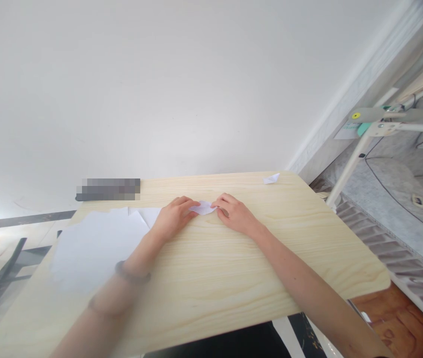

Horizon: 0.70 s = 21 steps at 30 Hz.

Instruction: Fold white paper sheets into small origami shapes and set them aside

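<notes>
A small piece of folded white paper [204, 208] is held between my two hands, just over the middle of the table. My left hand [174, 217] pinches its left end between thumb and fingers. At the right end, the thumb and fingertips of my right hand [236, 215] are closed on it too. The paper's middle bulges and looks curved; its exact folds are too small to make out. Near the far right corner of the table lies a small folded paper boat [271, 178], apart from both hands.
Loose white paper sheets [95, 243] overlap on the left of the wooden table [226, 273], partly under my left forearm. A blurred-out dark object [108, 190] lies at the far left edge. A white wall [181, 89] stands behind; a white metal frame [357, 159] is at right.
</notes>
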Available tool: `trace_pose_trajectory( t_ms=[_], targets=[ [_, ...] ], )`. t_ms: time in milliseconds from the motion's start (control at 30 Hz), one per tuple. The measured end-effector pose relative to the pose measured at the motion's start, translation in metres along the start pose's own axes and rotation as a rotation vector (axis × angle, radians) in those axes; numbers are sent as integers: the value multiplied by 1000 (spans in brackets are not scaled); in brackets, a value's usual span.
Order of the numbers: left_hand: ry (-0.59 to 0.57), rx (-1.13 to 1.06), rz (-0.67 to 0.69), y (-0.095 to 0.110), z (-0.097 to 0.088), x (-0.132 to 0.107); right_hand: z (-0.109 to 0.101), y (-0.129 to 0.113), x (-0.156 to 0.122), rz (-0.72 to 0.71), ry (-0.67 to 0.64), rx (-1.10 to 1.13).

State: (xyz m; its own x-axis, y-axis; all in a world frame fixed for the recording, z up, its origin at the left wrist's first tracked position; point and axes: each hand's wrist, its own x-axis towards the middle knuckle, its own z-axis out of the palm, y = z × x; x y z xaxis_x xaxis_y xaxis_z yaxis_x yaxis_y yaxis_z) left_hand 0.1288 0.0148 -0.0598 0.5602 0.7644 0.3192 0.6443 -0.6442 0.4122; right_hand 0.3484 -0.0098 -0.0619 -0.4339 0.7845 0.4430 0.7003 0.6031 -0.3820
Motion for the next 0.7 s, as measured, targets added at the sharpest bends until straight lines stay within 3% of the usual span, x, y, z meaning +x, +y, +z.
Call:
trace_pose_trajectory(
  t_ms=[200,700],
  targets=[
    [-44,46,25,0,1,0,1,0,1,-24,-32,-5],
    [-18,25,45,1,5,0,2,-1,1,-52,-39,-40]
  ],
)
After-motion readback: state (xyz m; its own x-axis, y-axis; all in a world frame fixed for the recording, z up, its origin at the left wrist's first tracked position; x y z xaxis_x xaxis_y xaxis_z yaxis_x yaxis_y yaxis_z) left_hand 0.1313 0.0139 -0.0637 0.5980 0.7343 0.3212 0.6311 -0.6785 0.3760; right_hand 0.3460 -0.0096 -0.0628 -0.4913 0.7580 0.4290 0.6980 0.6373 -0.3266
